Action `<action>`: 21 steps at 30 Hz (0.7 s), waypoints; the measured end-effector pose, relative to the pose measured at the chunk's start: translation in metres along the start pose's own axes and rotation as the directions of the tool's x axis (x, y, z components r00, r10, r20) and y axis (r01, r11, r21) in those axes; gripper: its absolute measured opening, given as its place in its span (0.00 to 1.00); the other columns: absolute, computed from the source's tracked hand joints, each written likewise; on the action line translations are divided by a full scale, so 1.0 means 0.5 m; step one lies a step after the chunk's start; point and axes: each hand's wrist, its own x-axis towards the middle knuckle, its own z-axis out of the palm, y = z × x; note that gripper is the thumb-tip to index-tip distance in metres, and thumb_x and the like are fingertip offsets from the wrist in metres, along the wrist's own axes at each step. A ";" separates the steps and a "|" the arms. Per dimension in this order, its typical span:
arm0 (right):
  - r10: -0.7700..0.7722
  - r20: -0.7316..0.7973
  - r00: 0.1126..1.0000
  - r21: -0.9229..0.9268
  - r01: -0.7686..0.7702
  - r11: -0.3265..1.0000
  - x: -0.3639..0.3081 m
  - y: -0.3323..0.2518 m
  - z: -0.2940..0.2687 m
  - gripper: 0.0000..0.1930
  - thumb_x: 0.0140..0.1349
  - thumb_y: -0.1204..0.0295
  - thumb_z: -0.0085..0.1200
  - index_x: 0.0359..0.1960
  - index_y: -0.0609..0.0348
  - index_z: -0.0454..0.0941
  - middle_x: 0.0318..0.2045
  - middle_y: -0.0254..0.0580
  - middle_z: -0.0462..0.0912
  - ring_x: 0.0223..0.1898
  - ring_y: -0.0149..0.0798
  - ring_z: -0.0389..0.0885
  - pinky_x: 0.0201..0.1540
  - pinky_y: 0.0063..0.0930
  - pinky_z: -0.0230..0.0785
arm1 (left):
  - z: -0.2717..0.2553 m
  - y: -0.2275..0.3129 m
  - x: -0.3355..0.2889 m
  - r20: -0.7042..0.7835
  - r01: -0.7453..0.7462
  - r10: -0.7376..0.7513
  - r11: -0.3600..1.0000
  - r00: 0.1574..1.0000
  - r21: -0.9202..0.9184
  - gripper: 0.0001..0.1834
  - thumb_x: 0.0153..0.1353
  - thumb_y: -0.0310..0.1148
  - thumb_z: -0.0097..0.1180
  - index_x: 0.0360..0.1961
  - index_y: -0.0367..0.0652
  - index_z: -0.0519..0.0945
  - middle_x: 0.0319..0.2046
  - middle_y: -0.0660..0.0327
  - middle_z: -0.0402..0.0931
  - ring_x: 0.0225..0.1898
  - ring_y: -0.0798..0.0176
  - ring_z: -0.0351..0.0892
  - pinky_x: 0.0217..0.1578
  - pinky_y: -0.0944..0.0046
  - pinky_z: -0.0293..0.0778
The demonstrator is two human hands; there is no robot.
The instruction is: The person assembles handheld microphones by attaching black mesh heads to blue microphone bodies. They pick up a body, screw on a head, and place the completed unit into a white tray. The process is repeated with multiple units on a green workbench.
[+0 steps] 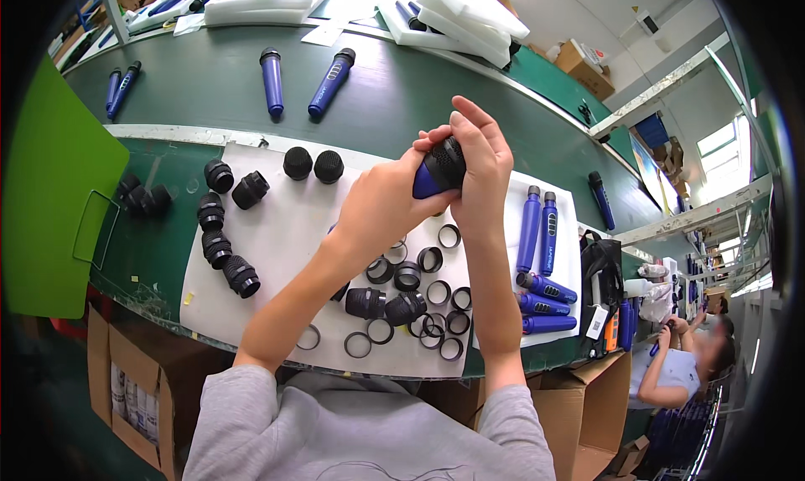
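Above the middle of the worktable I hold a blue microphone [429,177] with a black mesh head, tilted. My left hand [381,194] is closed around its blue body, most of which is hidden. Against the mesh head, my right hand [485,158] curls with its thumb and palm, the upper fingers reaching past the top. Below my wrists lie loose black rings [429,260] and several black microphone heads [366,302] on white paper [277,271]. More black heads [211,211] form a curved row at the left, with a pair of mesh heads [328,166] standing behind.
Blue microphones [528,229] lie on white sheeting at the right. Others rest on the dark green conveyor [218,78] beyond. A green bin [50,187] stands left, cardboard boxes [579,405] below the table. White foam trays [260,10] sit at the back. A co-worker [671,368] sits far right.
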 end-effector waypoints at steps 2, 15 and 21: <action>0.014 0.050 0.999 0.011 -0.015 1.000 0.003 -0.007 -0.006 0.20 0.66 0.70 0.56 0.56 0.70 0.71 0.31 0.47 0.82 0.32 0.39 0.86 0.39 0.30 0.81 | 0.001 0.000 0.003 0.009 -0.001 0.001 1.000 1.000 -0.002 0.27 0.56 0.41 0.69 0.52 0.36 0.77 0.32 0.55 0.83 0.30 0.63 0.84 0.34 0.64 0.79; -0.138 0.583 0.801 0.301 -0.056 0.952 0.003 -0.033 -0.031 0.37 0.60 0.73 0.56 0.71 0.71 0.56 0.20 0.35 0.74 0.24 0.37 0.81 0.45 0.45 0.79 | -0.013 -0.032 0.001 0.729 0.730 0.435 0.204 0.529 -0.652 0.19 0.57 0.32 0.63 0.44 0.34 0.69 0.20 0.59 0.71 0.14 0.66 0.73 0.12 0.66 0.69; -0.054 0.286 0.957 0.068 0.036 0.997 -0.003 -0.036 -0.022 0.35 0.61 0.74 0.58 0.67 0.74 0.57 0.22 0.39 0.78 0.26 0.34 0.82 0.43 0.37 0.80 | -0.020 -0.005 0.005 0.575 0.426 -0.009 0.682 0.818 -0.595 0.15 0.54 0.32 0.65 0.36 0.34 0.73 0.20 0.61 0.73 0.16 0.68 0.74 0.16 0.68 0.70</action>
